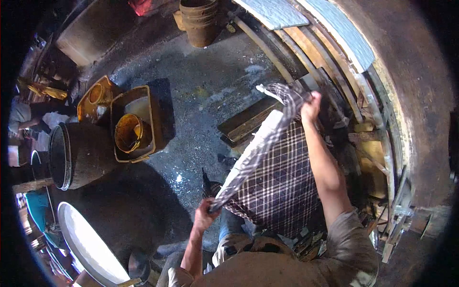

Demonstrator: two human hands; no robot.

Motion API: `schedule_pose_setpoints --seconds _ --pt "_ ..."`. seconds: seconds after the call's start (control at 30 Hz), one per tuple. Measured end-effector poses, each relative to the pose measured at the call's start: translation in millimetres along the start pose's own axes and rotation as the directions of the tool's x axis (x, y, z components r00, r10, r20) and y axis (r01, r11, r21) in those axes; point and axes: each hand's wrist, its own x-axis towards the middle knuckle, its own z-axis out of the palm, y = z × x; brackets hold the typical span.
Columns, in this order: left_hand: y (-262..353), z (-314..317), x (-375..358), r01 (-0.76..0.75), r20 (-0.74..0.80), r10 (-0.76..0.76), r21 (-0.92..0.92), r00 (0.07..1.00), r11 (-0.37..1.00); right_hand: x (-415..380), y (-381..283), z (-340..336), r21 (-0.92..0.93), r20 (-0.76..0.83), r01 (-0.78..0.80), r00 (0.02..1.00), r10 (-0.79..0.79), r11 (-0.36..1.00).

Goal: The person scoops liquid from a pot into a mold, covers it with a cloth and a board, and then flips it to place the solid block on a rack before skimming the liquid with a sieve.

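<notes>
A dark plaid cloth (279, 179) with white lines spreads out in front of my body. My left hand (204, 215) is closed on its near left corner. At the far right, my right hand (311, 109) grips a bunched part of the same cloth. Between the two hands the cloth's edge is drawn into a long band, smeared by motion. Along that band shows a long white strip (256, 143), partly covered by the cloth. Beyond it, wooden boards (251, 117) lie low over the floor. What supports the cloth is hidden beneath it.
To the left, a yellowish tub (155, 119) holds a bucket (129, 133), beside a dark barrel (60, 155). A wide round vessel with white contents (91, 244) stands at lower left. Another bucket (200, 24) is at the back. Pale slabs (277, 13) rest on rails at right.
</notes>
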Motion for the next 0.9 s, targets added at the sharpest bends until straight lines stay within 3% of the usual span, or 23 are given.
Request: schedule_pose_setpoints --seconds 0.03,0.07,0.1,0.13,0.17,0.2,0.23,0.27,0.33,0.37,0.4,0.47,0.5,0.53,0.6,0.67,0.7,0.77,0.83,0.9 --pt "24.4 10.9 -10.5 -0.030 0.049 0.027 0.049 0.998 0.998 -11.8 29.2 -20.9 0.137 -0.091 0.038 0.996 -0.025 0.990" --pt "25.9 23.5 -18.0 0.175 0.152 -0.227 0.295 0.962 0.939 -23.3 86.1 -37.9 0.510 -0.077 -0.168 0.968 0.239 0.844" --pt "27.1 39.1 -24.4 0.101 0.222 -0.176 0.311 0.959 0.945 -37.6 95.6 -66.5 0.730 -0.044 -0.207 0.937 0.348 0.651" --pt "26.2 56.3 -31.5 0.027 0.291 -0.126 0.322 0.948 0.946 -50.0 98.2 -92.8 0.604 -0.122 -0.299 0.881 0.456 0.739" --pt "15.7 73.9 -36.0 0.011 0.287 -0.113 0.334 0.951 0.943 -61.1 86.1 -125.2 0.720 -0.057 -0.373 0.809 0.585 0.585" --pt "-0.2 92.9 -38.7 -0.251 0.372 0.121 0.326 0.920 0.912 -59.1 51.9 -158.7 0.579 -0.090 -0.579 0.655 0.750 0.575" --pt "-8.0 109.3 -46.9 -0.494 0.454 0.335 0.296 0.826 0.818 -67.4 62.3 -184.7 0.636 -0.089 -0.572 0.613 0.785 0.519" --pt "-0.3 123.5 -55.4 -0.506 0.453 0.344 0.306 0.822 0.807 -74.3 82.1 -213.9 0.689 -0.081 -0.559 0.573 0.816 0.461" --pt "22.5 156.9 -70.8 -0.398 0.717 0.056 0.318 0.695 0.860 -93.8 124.0 -272.4 0.793 -0.007 -0.445 0.677 0.736 0.417" --pt "22.7 178.3 -85.3 -0.442 0.722 0.130 0.262 0.680 0.858 -89.0 114.7 -306.9 0.839 0.066 -0.485 0.539 0.840 0.245" --pt "23.3 201.8 -98.5 -0.441 0.716 0.131 0.264 0.685 0.858 -100.7 144.4 -342.6 0.848 0.103 -0.480 0.567 0.817 0.225" --pt "41.9 249.4 -122.0 -0.576 0.888 -0.076 0.358 0.454 0.734 -100.8 82.4 -410.8 0.701 -0.152 -0.557 0.494 0.856 0.446" --pt "31.7 275.5 -132.9 -0.591 0.926 -0.060 0.286 0.372 0.754 -107.5 100.2 -445.9 0.684 -0.171 -0.563 0.494 0.853 0.463" --pt "50.9 293.5 -152.7 -0.591 0.925 -0.054 0.285 0.376 0.755 -109.8 123.8 -489.0 0.670 -0.191 -0.565 0.495 0.848 0.481" --pt "106.7 324.4 -195.9 -0.438 0.931 -0.294 0.362 0.217 0.823 -120.5 155.9 -574.1 0.635 -0.175 -0.460 0.696 0.696 0.620" --pt "53.5 405.5 -208.7 -0.736 0.972 0.023 -0.192 -0.234 0.649 -113.7 163.9 -651.9 0.594 -0.186 -0.421 0.757 0.627 0.685" --pt "53.6 434.0 -228.7 -0.666 0.952 0.133 -0.289 -0.276 0.688 -105.9 161.6 -687.9 0.582 -0.186 -0.391 0.789 0.586 0.713" --pt "94.9 448.1 -275.6 -0.345 0.953 0.248 -0.294 -0.173 0.891 -89.1 151.5 -749.6 0.574 -0.170 -0.328 0.849 0.501 0.751" --pt "148.3 449.8 -307.8 -0.052 0.976 0.214 -0.216 -0.048 0.975 -74.3 136.0 -792.0 0.579 -0.134 -0.276 0.896 0.423 0.767" --pt "165.3 465.9 -313.1 -0.115 0.924 -0.001 -0.047 -0.382 0.992 -63.9 127.8 -816.2 0.599 -0.077 -0.238 0.933 0.351 0.765"
